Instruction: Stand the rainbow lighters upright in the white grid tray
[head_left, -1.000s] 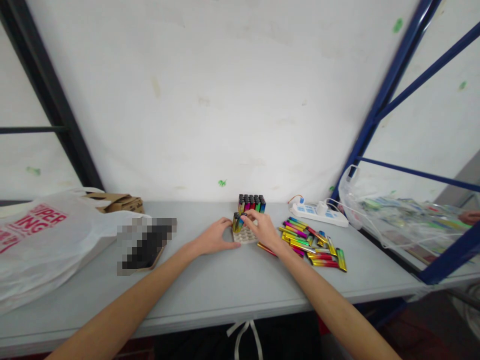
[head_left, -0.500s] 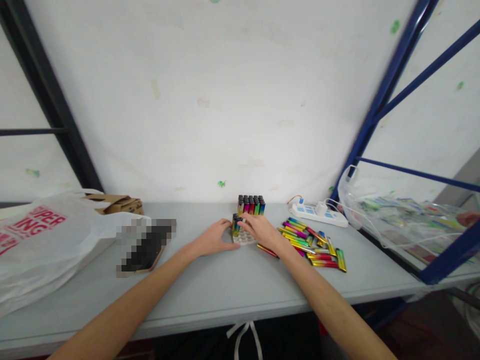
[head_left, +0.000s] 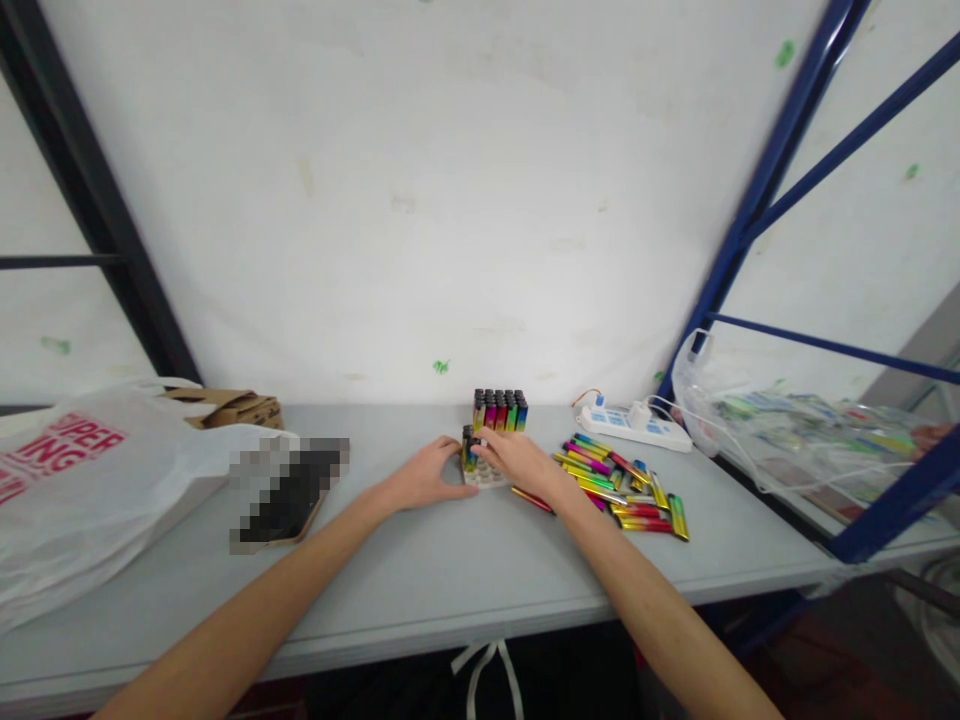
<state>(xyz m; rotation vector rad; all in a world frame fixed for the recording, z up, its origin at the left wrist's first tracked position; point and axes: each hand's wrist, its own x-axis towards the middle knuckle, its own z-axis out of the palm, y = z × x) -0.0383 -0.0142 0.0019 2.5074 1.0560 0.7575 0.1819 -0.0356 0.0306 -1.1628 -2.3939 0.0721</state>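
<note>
My left hand (head_left: 429,476) curves around the left side of a small white tray with rows of holes (head_left: 491,480), thumb at its front edge and fingers behind. At the tray's left end stand a few upright lighters (head_left: 468,450) with black tops and shiny coloured bodies. My right hand (head_left: 525,464) reaches over the tray from the right, its fingertips closed on a lighter beside those; the fingers partly hide it. Just behind stands a block of upright lighters (head_left: 501,410) in tight rows. Loose metallic lighters (head_left: 611,482) lie in a pile to the right.
A white power strip (head_left: 637,428) with cables lies at the back right. To the left are a dark phone-like object (head_left: 289,500), partly pixelated, a white plastic bag (head_left: 150,490) and cardboard (head_left: 236,408). Blue rack posts (head_left: 724,270) rise at right; another person's hand (head_left: 932,440) shows beyond.
The view has shifted slightly. Both hands keep nearly the same positions at the tray, with my right fingers still at the lighter at its left end.
</note>
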